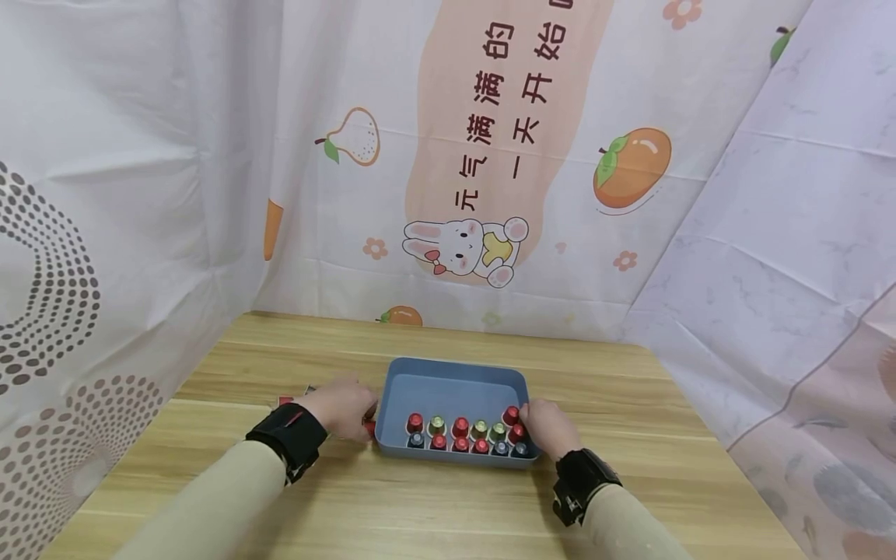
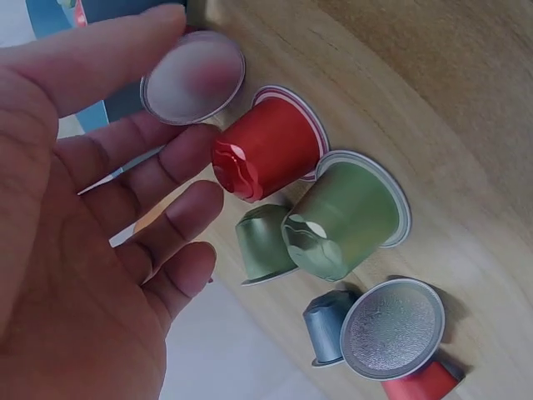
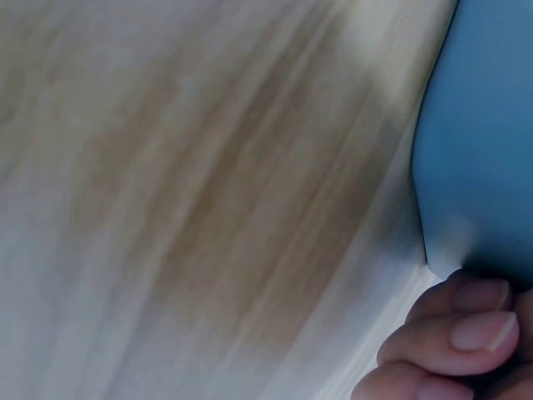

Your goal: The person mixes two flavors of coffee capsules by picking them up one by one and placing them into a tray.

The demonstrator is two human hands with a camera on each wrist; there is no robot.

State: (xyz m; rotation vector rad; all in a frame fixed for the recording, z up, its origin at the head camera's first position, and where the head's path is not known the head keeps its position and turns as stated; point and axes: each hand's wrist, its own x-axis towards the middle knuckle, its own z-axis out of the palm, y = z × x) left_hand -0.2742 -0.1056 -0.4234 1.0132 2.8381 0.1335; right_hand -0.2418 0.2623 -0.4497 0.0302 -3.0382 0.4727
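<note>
Beside the left end of a blue-grey tray (image 1: pixel 448 393), my left hand (image 1: pixel 343 408) pinches a coffee capsule (image 2: pixel 196 79) between thumb and fingers, its silver foil lid facing the wrist camera. Close to those fingers are a red capsule (image 2: pixel 271 146) and a green capsule (image 2: pixel 350 212) on the table. My right hand (image 1: pixel 549 428) grips the tray's right wall, with curled fingers (image 3: pixel 450 342) against the outside. Inside the tray, red, green and dark blue capsules stand in rows along the near side; a red capsule (image 1: pixel 512 416) is nearest the right hand.
More loose capsules lie left of the tray, among them a smaller green capsule (image 2: pixel 265 242), a blue capsule (image 2: pixel 326 321) and a foil-topped capsule (image 2: pixel 393 329). The wooden table (image 1: pixel 455 505) ends at printed curtains (image 1: pixel 336 210) behind and on both sides.
</note>
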